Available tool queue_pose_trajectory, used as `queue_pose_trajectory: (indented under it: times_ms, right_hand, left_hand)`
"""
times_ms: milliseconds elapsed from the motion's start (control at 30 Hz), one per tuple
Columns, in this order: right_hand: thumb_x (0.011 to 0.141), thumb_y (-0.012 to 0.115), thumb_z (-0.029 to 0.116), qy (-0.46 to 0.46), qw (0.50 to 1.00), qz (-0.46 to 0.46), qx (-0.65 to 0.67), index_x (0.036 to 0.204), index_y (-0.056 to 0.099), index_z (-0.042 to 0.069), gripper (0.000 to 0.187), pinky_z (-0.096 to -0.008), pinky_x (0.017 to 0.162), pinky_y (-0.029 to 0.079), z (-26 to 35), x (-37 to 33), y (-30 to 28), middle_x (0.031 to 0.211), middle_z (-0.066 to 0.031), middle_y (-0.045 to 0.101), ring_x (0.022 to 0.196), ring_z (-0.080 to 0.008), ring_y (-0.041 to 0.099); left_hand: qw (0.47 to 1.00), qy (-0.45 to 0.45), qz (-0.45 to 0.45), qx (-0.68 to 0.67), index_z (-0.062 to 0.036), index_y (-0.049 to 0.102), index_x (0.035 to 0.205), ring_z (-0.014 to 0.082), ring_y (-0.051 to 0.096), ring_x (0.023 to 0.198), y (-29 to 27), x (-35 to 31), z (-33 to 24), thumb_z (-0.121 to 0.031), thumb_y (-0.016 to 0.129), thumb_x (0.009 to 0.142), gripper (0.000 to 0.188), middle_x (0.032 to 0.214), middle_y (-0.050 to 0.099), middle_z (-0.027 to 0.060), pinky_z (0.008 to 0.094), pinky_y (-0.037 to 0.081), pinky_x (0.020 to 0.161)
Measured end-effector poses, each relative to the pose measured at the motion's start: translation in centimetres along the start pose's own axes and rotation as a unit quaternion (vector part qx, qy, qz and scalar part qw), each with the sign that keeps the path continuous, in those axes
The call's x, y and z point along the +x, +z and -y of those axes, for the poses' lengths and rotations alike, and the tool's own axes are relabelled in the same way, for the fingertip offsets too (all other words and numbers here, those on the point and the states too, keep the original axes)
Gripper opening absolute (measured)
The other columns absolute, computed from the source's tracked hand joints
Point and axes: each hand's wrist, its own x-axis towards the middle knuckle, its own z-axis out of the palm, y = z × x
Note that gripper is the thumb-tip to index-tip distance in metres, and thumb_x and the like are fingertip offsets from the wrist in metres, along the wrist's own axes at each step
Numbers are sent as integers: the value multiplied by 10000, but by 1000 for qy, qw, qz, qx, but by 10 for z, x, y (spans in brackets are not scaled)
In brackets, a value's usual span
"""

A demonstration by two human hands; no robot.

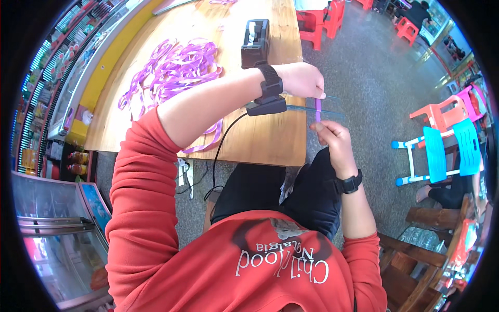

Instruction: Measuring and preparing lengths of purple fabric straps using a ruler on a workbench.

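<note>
Past the right edge of the wooden table [265, 140], my left hand [306, 80] pinches the upper end of a short purple ribbon [318, 111] between closed fingers. Just below, my right hand [333, 136] grips the ribbon's lower end, so it runs upright between the two. Thin bluish sticks or wires [332, 112] cross behind the ribbon; what holds them I cannot make out. A tangled heap of purple ribbons [182, 70] lies on the table left of my left forearm, with one loop trailing to the near edge.
A black tape dispenser [255, 44] stands beyond my left wrist. A black cable [228, 130] runs from that wrist's device over the table edge. To the right are a blue folding chair [435, 155], a pinkish-red plastic chair [442, 112] and a wooden seat [423, 255].
</note>
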Motion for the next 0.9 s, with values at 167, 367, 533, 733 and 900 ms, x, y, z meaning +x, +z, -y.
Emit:
queue_pose_trajectory:
  times_ms: [167, 367, 533, 733, 900]
  right_hand:
    - [960, 653, 227, 11, 1000, -13, -6, 944, 739, 30, 216, -219, 579, 367, -4, -2, 3, 702, 46, 564, 633, -44, 470]
    - [977, 643, 261, 10, 999, 0, 39, 946, 728, 40, 240, -211, 537, 361, -8, -4, 6, 699, 48, 564, 592, -39, 466]
    - [970, 655, 255, 41, 998, -24, 51, 912, 727, 49, 225, -204, 507, 345, -4, -7, 11, 674, 56, 563, 574, -26, 470]
    - [942, 678, 227, -10, 991, -95, -97, 870, 727, 8, 235, -245, 542, 413, -2, -10, 14, 663, 14, 617, 593, -61, 540]
    - [924, 675, 172, -94, 973, -124, -168, 916, 713, -25, 201, -300, 601, 476, -7, -9, 17, 714, -94, 683, 644, -102, 614]
  left_hand:
    - [981, 72, -174, -44, -59, 727, 1043, 315, 687, 927, 5, -46, -32, -244, 636, 923, 239, 968, 709, 137, 378, 540, 832]
    - [914, 111, -43, -388, -32, 712, 1054, 231, 661, 984, 56, -158, -105, -170, 635, 984, 172, 1006, 698, 98, 354, 514, 881]
    - [860, -57, 53, -505, -15, 692, 1134, 151, 632, 1018, 141, -176, -95, -249, 538, 1043, 294, 1069, 689, 57, 323, 498, 911]
    - [822, -78, -278, -491, -56, 612, 1221, 145, 606, 1071, 207, -102, -44, -229, 571, 1017, 271, 1151, 648, 41, 333, 503, 941]
    - [608, 31, -398, -686, -19, 633, 1167, 185, 642, 1044, 207, -42, -51, -278, 583, 1021, 302, 1125, 668, 76, 379, 529, 932]
